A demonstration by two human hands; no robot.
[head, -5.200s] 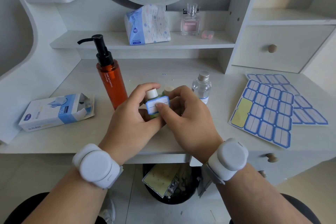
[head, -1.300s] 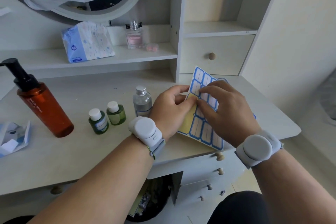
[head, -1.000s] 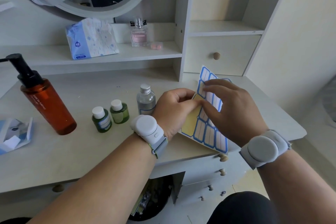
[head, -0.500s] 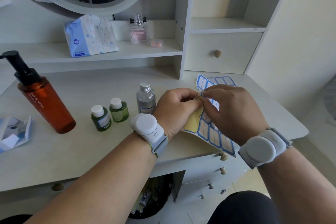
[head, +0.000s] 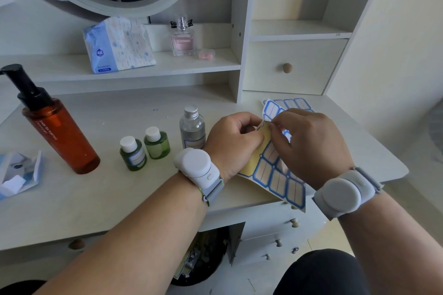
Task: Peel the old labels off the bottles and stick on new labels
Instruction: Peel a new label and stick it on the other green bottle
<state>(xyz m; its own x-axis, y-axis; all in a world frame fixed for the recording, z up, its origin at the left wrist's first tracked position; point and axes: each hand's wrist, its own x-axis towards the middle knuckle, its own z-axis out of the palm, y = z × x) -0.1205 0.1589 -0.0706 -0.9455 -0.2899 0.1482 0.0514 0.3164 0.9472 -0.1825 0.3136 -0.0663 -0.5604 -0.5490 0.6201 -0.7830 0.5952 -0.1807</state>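
Two hands meet over a label sheet point(head: 275, 172) held just above the right part of the counter point(head: 124, 199). The left hand point(head: 233, 145) pinches the sheet's bare yellow corner between thumb and curled fingers, and the right hand point(head: 309, 143) curls over the sheet from the other side, its fingertips pinching at the sheet's upper edge beside the left thumb. The sheet tilts, its lower corner hanging past the counter's front edge. A second label sheet point(head: 291, 103) lies flat behind the hands, partly hidden by them, close to the drawer unit point(head: 294, 67).

Left of the hands stands a clear bottle point(head: 192, 130) with a silver cap, just beside the left wrist. Next come a light green bottle point(head: 157, 143) and a dark green bottle point(head: 133, 154), both white-capped, standing close together; the dark one carries a blue-bordered label. Further left, well apart, an orange pump bottle point(head: 62, 134) stands upright, and a torn blue and white box point(head: 19, 172) lies at the counter's left edge.

Between the bottles and the front edge the counter top is open, crossed only by the left forearm. On the shelf point(head: 72, 67) behind sit a tissue pack point(head: 118, 45) and a pink perfume bottle point(head: 183, 39). Below the counter a dark bin point(head: 203, 256) holds paper scraps.
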